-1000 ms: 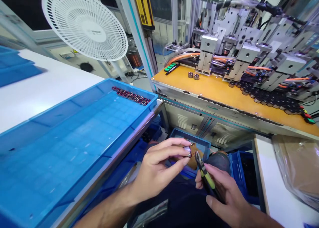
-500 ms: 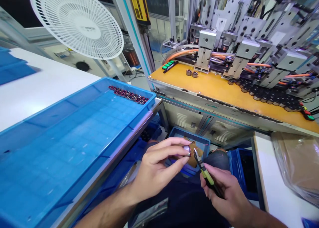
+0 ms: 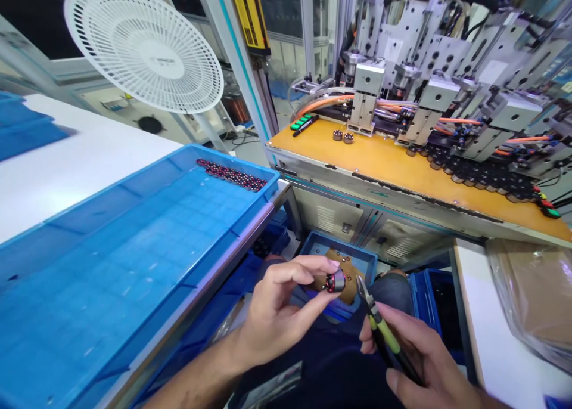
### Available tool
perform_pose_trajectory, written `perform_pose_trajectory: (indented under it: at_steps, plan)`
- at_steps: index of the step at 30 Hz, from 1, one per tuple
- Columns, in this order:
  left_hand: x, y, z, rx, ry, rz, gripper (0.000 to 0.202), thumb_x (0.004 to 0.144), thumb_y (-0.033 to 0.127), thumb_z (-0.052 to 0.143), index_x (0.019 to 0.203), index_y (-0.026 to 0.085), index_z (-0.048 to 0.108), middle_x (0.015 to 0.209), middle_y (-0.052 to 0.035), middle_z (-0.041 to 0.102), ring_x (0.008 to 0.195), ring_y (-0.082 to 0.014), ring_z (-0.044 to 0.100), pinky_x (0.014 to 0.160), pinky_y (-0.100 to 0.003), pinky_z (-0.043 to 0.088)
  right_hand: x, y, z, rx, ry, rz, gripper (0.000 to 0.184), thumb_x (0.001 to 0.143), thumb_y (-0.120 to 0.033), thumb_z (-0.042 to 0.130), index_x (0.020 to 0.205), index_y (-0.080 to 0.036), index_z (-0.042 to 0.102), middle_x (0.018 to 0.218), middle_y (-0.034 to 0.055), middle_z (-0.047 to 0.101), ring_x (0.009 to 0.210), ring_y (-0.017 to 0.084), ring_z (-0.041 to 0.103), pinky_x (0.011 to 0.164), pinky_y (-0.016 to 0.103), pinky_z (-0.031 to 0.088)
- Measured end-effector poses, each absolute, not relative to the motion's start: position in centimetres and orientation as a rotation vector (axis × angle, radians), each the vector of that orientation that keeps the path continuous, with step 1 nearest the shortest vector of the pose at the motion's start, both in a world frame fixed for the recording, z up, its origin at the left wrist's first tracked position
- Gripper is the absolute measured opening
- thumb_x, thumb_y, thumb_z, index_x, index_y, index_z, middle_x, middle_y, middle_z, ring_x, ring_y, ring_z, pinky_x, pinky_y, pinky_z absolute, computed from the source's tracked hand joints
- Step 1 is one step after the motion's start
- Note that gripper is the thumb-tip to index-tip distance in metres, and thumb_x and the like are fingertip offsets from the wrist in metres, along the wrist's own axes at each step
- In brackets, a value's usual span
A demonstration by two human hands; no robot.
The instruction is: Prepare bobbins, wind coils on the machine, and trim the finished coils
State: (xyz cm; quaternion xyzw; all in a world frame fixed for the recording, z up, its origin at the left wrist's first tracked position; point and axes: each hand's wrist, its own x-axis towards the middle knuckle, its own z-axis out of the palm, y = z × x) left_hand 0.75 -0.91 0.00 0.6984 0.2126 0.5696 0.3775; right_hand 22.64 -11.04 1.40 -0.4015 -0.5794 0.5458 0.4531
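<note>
Your left hand (image 3: 277,313) pinches a small round coil (image 3: 335,282) between thumb and fingertips, over the blue bin (image 3: 313,244) by your knees. Your right hand (image 3: 420,361) is wrapped around the cutters (image 3: 379,325), whose tips sit just beside the coil without touching it. Closing that gap looks to need a steady pinch.

No writing can be read. The fan (image 3: 143,45) carries a small mark on its hub, too small to make out; the yellow label (image 3: 249,12) on the post shows blurred dark print.
</note>
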Motion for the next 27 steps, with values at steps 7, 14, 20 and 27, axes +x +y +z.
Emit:
perform_pose_trajectory:
  at_steps: [7, 14, 20, 27]
  plan:
    - [0.4, -1.3, -0.2, 1.826, 0.603, 1.456, 0.054, 0.073, -0.007, 0.07, 0.112, 0.024, 0.049, 0.107, -0.0072, 0.071, 0.098, -0.0217, 0.073, 0.086, -0.035, 0.063, 21.8, -10.3, 2.1, -0.962, -1.437, 1.379, 0.081, 0.073, 0.004, 0.054, 0.14, -0.041, 0.049, 0.111, 0.0065, 0.066, 0.095, 0.019, 0.068, 0.087, 0.036, 0.057]
    - [0.3, -1.4, -0.2, 1.828, 0.623, 1.429, 0.052, 0.074, -0.006, 0.07, 0.112, 0.024, 0.05, 0.108, -0.0073, 0.072, 0.096, -0.0212, 0.074, 0.089, -0.036, 0.061, 21.9, -10.4, 1.3, -1.029, -1.456, 1.405, 0.065, 0.081, -0.011, 0.06, 0.142, -0.032, 0.049, 0.11, 0.0116, 0.066, 0.091, 0.021, 0.068, 0.085, 0.042, 0.058]
    - [0.2, -1.5, -0.4, 1.82, 0.608, 1.407, 0.053, 0.075, -0.007, 0.069, 0.114, 0.023, 0.049, 0.11, -0.0085, 0.071, 0.098, -0.0225, 0.073, 0.089, -0.037, 0.062, 21.8, -10.5, 1.2, -1.057, -1.443, 1.438, 0.055, 0.089, -0.022, 0.062, 0.14, -0.04, 0.05, 0.105, 0.0085, 0.067, 0.084, 0.02, 0.069, 0.078, 0.038, 0.059]
    - [0.1, -1.7, -0.2, 1.826, 0.641, 1.399, 0.051, 0.076, -0.006, 0.069, 0.113, 0.022, 0.049, 0.11, -0.0094, 0.071, 0.096, -0.0216, 0.074, 0.087, -0.035, 0.063, 21.4, -10.1, 1.1, -0.993, -1.447, 1.422, 0.067, 0.086, -0.011, 0.064, 0.14, -0.047, 0.047, 0.102, 0.0046, 0.065, 0.077, 0.013, 0.065, 0.069, 0.029, 0.056]
